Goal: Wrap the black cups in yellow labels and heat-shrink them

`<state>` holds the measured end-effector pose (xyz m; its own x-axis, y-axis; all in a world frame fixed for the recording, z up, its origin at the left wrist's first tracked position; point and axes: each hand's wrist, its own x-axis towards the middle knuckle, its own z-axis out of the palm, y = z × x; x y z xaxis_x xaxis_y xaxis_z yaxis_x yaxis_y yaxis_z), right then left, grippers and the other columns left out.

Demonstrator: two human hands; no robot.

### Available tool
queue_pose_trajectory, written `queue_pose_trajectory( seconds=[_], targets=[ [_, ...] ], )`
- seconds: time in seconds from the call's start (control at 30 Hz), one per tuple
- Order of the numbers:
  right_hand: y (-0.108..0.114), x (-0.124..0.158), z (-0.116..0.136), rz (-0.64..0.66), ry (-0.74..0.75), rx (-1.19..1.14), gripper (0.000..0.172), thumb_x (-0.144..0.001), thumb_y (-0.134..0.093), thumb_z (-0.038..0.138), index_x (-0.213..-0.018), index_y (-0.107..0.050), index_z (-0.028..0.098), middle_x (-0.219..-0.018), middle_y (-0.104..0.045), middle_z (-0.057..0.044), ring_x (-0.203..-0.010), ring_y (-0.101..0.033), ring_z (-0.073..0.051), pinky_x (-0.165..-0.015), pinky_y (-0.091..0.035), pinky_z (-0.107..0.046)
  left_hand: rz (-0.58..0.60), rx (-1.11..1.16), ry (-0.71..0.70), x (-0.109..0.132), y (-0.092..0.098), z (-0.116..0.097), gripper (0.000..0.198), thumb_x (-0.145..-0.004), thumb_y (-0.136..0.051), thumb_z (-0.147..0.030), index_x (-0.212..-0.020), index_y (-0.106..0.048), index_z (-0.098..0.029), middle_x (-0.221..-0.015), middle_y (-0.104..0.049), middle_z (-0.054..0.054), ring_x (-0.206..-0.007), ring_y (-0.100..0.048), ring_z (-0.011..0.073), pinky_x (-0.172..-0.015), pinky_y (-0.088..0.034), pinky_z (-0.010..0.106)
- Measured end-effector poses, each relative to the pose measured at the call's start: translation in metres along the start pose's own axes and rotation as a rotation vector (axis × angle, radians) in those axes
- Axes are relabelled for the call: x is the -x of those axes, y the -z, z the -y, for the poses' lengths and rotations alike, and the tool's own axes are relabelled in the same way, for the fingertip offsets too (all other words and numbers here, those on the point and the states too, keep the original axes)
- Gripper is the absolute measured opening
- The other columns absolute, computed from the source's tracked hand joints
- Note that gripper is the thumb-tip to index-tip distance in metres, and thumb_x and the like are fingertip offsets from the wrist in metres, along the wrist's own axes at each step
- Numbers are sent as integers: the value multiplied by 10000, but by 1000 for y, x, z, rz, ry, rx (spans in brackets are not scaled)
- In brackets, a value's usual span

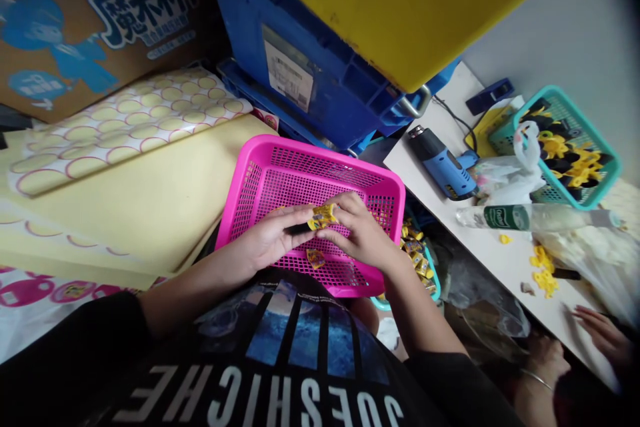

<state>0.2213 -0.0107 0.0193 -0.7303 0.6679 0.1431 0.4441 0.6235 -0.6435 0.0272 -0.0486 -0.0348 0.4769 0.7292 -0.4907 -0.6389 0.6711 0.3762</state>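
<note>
A small yellow printed piece (321, 216), roughly cup-shaped, is held between my two hands above the pink basket (239, 193). My right hand (359, 232) grips its right side with thumb and bent fingers. The fingertips of my left hand (267, 237) close on its left end, with a dark gap between thumb and fingers. Another yellow printed piece (315, 258) lies on the basket floor below. More small printed pieces (380, 210) show partly behind my right hand. The basket sits against the front of my body.
Sticker sheets (135, 113) lie at left by a cardboard box (100, 27). A blue crate (300, 47) stands ahead. At right, a table holds a heat gun (445, 163), a bottle (535, 218) and a teal basket (520, 117). Another person's hand (600, 332) is at lower right.
</note>
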Motion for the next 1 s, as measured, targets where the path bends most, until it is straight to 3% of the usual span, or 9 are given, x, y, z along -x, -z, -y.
queue_pose_trajectory(
  seconds=[0.3, 0.5, 0.6, 0.7, 0.83, 1.0],
  targets=[
    [-4, 9, 26, -122, 41, 494, 60, -922, -580, 197, -912, -635, 174, -946, -676, -65, -843, -534, -206, -669, -347, -336, 11, -61, -112, 21, -21, -7, 155, -812, -697, -212, -957, -645, -191, -958, -662, 22, -943, -624, 163, -878, -484, 313],
    [-7, 14, 30, -206, 81, 519, 51, -913, -574, 153, -914, -625, 155, -891, -684, -62, -786, -551, -189, -644, -320, -333, 24, -469, -341, 25, -23, -5, 228, -821, -698, -261, -1020, -592, -227, -979, -595, 8, -969, -564, 162, -879, -463, 319],
    [-4, 17, 37, -226, 86, 418, 103, -882, -581, 145, -976, -623, 149, -1059, -670, -109, -879, -584, -227, -683, -383, -355, 41, -635, -430, 25, -20, -5, 220, -845, -674, -279, -1030, -568, -225, -984, -591, 19, -953, -579, 164, -837, -498, 312],
    [-2, 22, 48, -304, 33, 115, 152, -859, -524, 116, -959, -630, 159, -1229, -593, -135, -1018, -602, -238, -800, -463, -389, 60, -732, -563, 29, -19, -6, 234, -867, -651, -290, -1065, -543, -229, -1025, -597, 40, -959, -600, 172, -763, -528, 291],
    [-7, 28, 58, -469, -160, -226, 174, -874, -533, 81, -961, -634, 193, -1078, -622, -60, -964, -621, -146, -816, -502, -290, 97, -893, -819, 34, -17, -7, 241, -870, -653, -252, -1081, -537, -240, -1093, -584, 62, -1072, -574, 197, -814, -530, 316],
    [-15, 29, 56, -598, -205, -410, 214, -810, -668, 69, -939, -622, 233, -1030, -619, -7, -960, -602, -132, -856, -494, -280, 103, -993, -1015, 31, -16, -10, 282, -862, -656, -185, -1105, -522, -232, -1078, -570, 50, -1080, -560, 180, -914, -499, 337]
  ],
)
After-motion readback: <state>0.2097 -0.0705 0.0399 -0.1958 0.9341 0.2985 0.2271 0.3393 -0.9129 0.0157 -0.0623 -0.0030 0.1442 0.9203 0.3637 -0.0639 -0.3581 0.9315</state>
